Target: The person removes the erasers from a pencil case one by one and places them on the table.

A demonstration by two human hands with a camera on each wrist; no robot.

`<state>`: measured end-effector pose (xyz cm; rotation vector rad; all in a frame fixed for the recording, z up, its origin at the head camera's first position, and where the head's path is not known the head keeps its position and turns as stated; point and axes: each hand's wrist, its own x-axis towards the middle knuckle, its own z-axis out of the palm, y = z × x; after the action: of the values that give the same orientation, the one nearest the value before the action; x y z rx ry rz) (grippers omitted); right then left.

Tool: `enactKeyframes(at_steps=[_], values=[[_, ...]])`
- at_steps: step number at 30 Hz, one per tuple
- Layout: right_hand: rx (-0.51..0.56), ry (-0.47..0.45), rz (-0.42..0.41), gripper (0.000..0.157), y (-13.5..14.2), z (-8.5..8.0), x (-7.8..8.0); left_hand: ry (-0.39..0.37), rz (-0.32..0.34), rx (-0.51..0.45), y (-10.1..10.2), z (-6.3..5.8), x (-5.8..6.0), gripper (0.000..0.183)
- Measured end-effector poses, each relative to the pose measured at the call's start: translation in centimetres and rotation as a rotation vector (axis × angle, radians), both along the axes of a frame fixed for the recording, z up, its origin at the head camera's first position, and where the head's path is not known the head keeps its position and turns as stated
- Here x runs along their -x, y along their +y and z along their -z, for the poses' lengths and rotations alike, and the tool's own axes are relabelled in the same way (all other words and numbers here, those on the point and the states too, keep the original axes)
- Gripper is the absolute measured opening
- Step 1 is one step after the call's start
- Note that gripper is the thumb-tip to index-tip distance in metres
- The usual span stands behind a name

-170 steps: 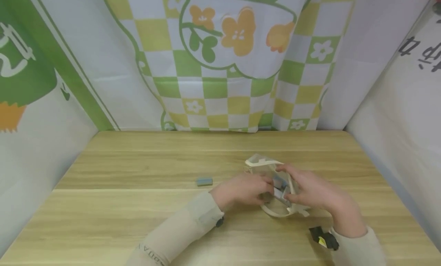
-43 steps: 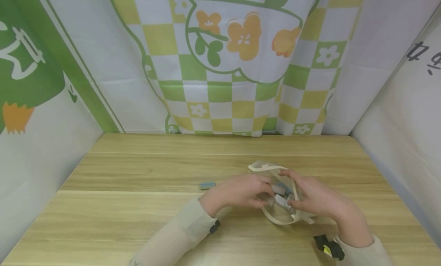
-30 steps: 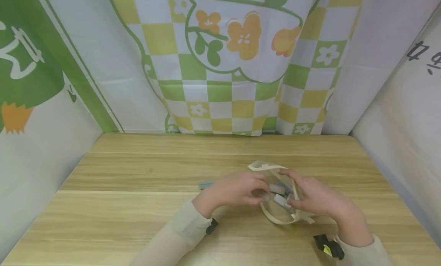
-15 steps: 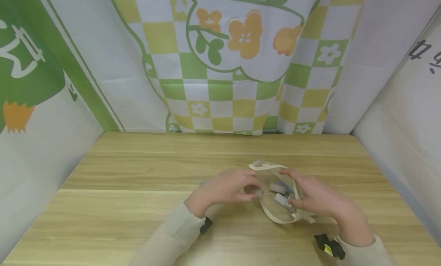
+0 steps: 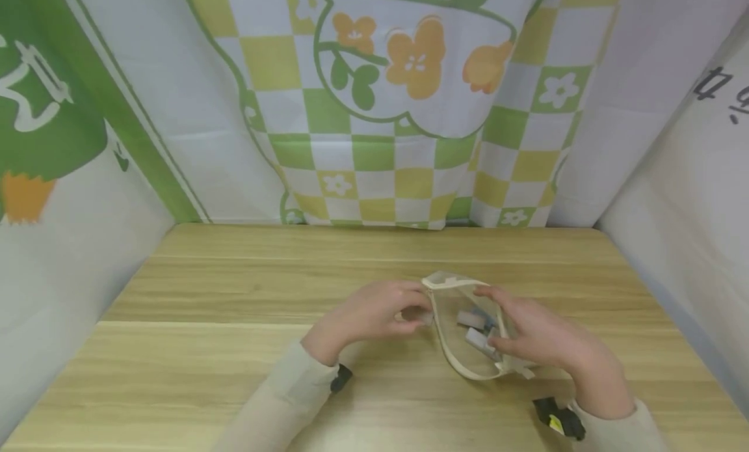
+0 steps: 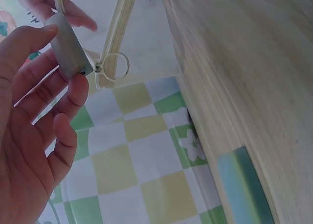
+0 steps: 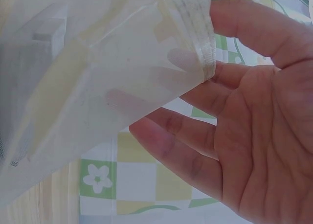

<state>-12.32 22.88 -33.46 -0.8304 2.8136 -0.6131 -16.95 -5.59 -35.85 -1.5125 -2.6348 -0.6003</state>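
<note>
My left hand (image 5: 374, 315) pinches a small grey rectangular block (image 6: 71, 45) between thumb and fingertips, just outside the left rim of a see-through mesh zip pouch (image 5: 449, 356). With thumb and fingers around its right edge, my right hand (image 5: 544, 328) holds the pouch's mouth wide; in the right wrist view some of those fingers show through the mesh. Inside the pouch lie a pinkish-grey block (image 5: 471, 319), a whitish block (image 5: 480, 343) and something blue behind them. A ring zip pull (image 6: 116, 66) hangs at the pouch's corner.
A blue-green striped block (image 6: 244, 190) lies on the wooden table (image 5: 234, 289); the left hand and forearm hide it in the head view. Behind the table hangs a checked curtain (image 5: 374, 153), with cloth walls at both sides.
My left hand has drawn leftward out of the pouch with the grey block in its fingers, covering the blue block on the table. My right hand keeps its hold on the pouch.
</note>
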Motion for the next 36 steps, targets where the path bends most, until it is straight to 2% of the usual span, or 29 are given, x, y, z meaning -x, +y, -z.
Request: enactKeyframes(at_steps=[9, 19, 31, 36], values=[[0.013, -0.011, -0.011, 0.074, -0.2, 0.2, 0.1, 0.002, -0.042, 0.008, -1.0, 0.0, 0.2, 0.025], [0.000, -0.013, 0.000, 0.074, -0.1, 0.1, 0.0, -0.020, -0.074, -0.036, -1.6, -0.5, 0.6, 0.023], [-0.002, -0.024, 0.007, 0.073, 0.1, 0.1, 0.0, 0.008, -0.078, -0.028, -3.0, -1.0, 1.1, 0.023], [-0.006, -0.030, 0.010, 0.074, 0.1, 0.1, 0.0, 0.018, -0.074, -0.035, -3.6, -0.7, 1.0, 0.020]])
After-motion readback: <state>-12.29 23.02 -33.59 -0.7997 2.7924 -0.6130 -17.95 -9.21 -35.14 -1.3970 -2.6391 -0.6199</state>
